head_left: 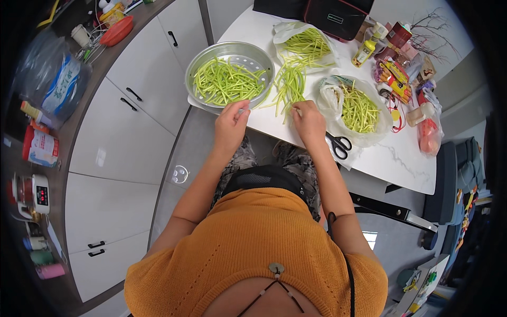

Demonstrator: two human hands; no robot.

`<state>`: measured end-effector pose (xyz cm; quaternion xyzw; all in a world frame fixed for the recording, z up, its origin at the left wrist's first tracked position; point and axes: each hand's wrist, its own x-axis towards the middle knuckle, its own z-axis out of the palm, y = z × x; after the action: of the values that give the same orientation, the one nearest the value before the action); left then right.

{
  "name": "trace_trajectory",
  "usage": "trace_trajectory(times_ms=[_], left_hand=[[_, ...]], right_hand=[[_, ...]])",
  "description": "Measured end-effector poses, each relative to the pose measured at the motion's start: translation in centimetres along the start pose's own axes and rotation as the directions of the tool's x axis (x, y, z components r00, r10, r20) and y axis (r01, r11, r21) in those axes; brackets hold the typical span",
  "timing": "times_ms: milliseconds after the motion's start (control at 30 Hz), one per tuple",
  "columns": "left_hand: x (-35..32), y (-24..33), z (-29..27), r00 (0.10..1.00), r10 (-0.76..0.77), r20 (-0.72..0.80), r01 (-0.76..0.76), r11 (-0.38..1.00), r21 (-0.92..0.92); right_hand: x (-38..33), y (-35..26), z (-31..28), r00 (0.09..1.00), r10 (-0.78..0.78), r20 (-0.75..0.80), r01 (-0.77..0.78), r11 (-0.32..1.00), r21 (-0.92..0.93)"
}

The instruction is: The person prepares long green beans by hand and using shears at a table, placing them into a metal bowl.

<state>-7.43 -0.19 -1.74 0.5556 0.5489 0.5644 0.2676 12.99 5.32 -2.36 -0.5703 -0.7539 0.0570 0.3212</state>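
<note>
My left hand is at the near rim of a round metal colander, its thumb and fingers pinched together. What they hold, if anything, is too small to make out. Cut green stems lie heaped in the colander. My right hand has its fingers closed at the near end of a loose pile of long green stems on the white table; any stem in its grip cannot be made out. Beside that hand stands an open plastic bag holding short stem pieces. Black-handled scissors lie nearer me.
Another plastic bag of long stems lies at the back of the white table. A yellow bottle and snack packets crowd the right side. A black box stands behind. Along the left runs a cabinet with a large water bottle.
</note>
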Motion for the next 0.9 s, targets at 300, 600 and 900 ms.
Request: trace_trajectory(times_ms=[300,600,900], left_hand=[[-0.3,0.7,1.9,0.990,-0.054,0.133,0.078,0.981,-0.177],[-0.5,3.0,3.1,0.890,-0.153,0.429,0.317,0.884,-0.344],[-0.9,2.7,3.5,0.889,-0.151,0.431,0.339,0.851,-0.400]], right_hand=[[-2.7,0.7,-4.8,0.953,0.180,0.242,-0.297,0.704,0.645],[-4.5,-2.4,-6.3,0.895,-0.026,0.444,-0.380,0.476,0.793],[-4.4,-2.1,-5.3,0.876,-0.037,0.481,-0.450,0.295,0.842]])
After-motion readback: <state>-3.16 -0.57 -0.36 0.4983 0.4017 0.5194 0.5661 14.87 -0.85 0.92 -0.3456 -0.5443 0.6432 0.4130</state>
